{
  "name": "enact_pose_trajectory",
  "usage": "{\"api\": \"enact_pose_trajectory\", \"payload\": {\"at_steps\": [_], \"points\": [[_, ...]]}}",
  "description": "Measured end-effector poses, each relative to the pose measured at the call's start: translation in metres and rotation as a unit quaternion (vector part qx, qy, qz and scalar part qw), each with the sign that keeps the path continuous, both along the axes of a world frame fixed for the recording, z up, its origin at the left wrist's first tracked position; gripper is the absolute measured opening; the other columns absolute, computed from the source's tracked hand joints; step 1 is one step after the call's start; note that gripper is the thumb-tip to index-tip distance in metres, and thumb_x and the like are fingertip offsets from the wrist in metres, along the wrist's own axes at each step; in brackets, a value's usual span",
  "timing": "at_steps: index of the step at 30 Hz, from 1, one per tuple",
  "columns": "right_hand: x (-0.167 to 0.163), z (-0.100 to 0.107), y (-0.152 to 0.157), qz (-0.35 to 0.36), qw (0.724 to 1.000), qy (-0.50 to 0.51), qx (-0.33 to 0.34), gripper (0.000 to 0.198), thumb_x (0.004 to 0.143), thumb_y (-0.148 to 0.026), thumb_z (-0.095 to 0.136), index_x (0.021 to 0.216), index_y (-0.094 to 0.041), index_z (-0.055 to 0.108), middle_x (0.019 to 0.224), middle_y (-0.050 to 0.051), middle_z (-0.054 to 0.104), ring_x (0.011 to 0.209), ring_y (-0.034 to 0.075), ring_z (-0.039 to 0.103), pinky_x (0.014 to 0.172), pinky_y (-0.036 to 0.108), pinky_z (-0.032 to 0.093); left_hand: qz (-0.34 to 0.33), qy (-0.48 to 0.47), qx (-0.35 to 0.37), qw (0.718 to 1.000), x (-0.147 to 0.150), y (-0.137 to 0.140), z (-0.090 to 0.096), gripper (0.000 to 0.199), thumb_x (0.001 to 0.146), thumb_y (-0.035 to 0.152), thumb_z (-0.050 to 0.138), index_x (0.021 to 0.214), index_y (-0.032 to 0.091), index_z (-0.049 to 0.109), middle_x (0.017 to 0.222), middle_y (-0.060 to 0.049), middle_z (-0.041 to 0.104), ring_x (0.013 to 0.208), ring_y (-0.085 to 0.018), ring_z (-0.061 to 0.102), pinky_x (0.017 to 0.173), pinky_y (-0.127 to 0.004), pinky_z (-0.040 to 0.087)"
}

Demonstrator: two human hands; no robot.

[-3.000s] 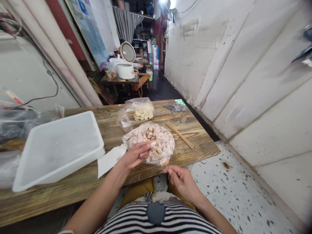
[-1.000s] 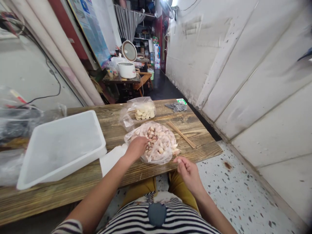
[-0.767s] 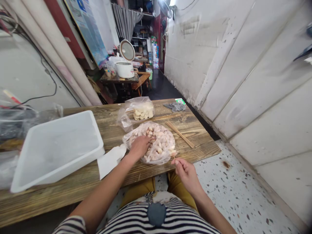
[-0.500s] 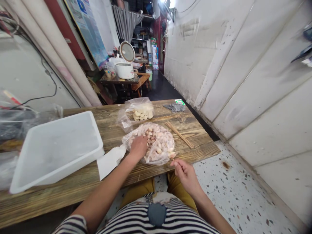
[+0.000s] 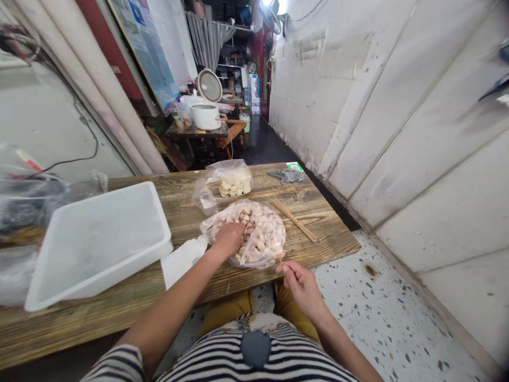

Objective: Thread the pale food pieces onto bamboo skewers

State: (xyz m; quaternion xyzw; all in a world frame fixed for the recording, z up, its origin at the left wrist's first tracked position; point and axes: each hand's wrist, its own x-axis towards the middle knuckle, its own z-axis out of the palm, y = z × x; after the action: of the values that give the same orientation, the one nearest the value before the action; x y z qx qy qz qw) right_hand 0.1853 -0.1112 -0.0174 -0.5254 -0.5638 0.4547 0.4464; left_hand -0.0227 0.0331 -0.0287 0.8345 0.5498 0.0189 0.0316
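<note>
A clear plastic bag of garlic cloves [image 5: 266, 225] lies spread wide near the table's front edge. My left hand [image 5: 229, 239] reaches into its opening among the cloves; the fingertips are hidden, so whether they grip one cannot be told. Just right of the bag, my right hand [image 5: 297, 279] is closed in a pinch on a thin wooden skewer [image 5: 281, 260]. At its tip, pale garlic overlaps the bag's lower right corner. Behind the bag of cloves, a second plastic bag [image 5: 228, 172] holds pale skewered slices or cloves [image 5: 234, 187].
Several loose skewers [image 5: 294, 220] lie right of the bag. Beyond them are a crumpled grey bag or glove [image 5: 287, 175] and a green-edged code card [image 5: 295, 166]. Leftward are white paper [image 5: 183, 261] and a white plastic tray [image 5: 103, 233]. A rice cooker [image 5: 205, 116] stands open behind.
My left hand has shifted slightly right and up within the garlic. My right hand stays nearly in place with the skewer. The view has moved a little.
</note>
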Motion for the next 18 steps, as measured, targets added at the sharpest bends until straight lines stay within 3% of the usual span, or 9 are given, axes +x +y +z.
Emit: {"api": "enact_pose_trajectory", "payload": {"at_steps": [6, 14, 16, 18], "points": [[0.002, -0.001, -0.001, -0.013, 1.000, -0.012, -0.001, 0.032, 0.089, -0.043, 0.043, 0.083, -0.016, 0.060, 0.050, -0.006, 0.035, 0.045, 0.009, 0.032, 0.044, 0.020, 0.025, -0.004, 0.005, -0.026, 1.000, -0.005, 0.006, 0.005, 0.022, 0.071, 0.024, 0.058, 0.088, 0.014, 0.068, 0.089, -0.018, 0.065, 0.090, -0.029, 0.059, 0.077, -0.036, 0.041], [0.002, -0.003, -0.001, -0.004, 1.000, -0.006, -0.003, 0.029, 0.090, -0.038, 0.042, 0.084, -0.015, 0.059, 0.050, -0.007, 0.033, 0.045, 0.009, 0.032, 0.044, 0.019, 0.025, 0.010, -0.024, -0.024, 0.999, -0.006, 0.007, 0.010, 0.020, 0.072, 0.022, 0.056, 0.085, 0.013, 0.069, 0.088, -0.016, 0.066, 0.088, -0.028, 0.060, 0.075, -0.034, 0.041], [0.002, -0.003, -0.001, -0.003, 1.000, -0.005, -0.003, 0.029, 0.090, -0.038, 0.042, 0.084, -0.015, 0.059, 0.050, -0.007, 0.033, 0.046, 0.009, 0.032, 0.044, 0.020, 0.025, 0.016, -0.066, -0.029, 0.997, -0.014, 0.005, 0.014, 0.025, 0.075, 0.027, 0.055, 0.093, 0.015, 0.068, 0.087, -0.013, 0.067, 0.084, -0.025, 0.061, 0.073, -0.033, 0.043], [0.000, -0.002, 0.000, 0.007, 1.000, -0.007, -0.007, 0.029, 0.090, -0.038, 0.042, 0.084, -0.015, 0.059, 0.050, -0.006, 0.034, 0.046, 0.009, 0.032, 0.044, 0.020, 0.025, 0.034, -0.194, -0.067, 0.978, -0.021, 0.001, 0.018, 0.033, 0.074, 0.032, 0.057, 0.102, 0.016, 0.066, 0.087, -0.009, 0.069, 0.078, -0.022, 0.062, 0.070, -0.030, 0.045]]}}
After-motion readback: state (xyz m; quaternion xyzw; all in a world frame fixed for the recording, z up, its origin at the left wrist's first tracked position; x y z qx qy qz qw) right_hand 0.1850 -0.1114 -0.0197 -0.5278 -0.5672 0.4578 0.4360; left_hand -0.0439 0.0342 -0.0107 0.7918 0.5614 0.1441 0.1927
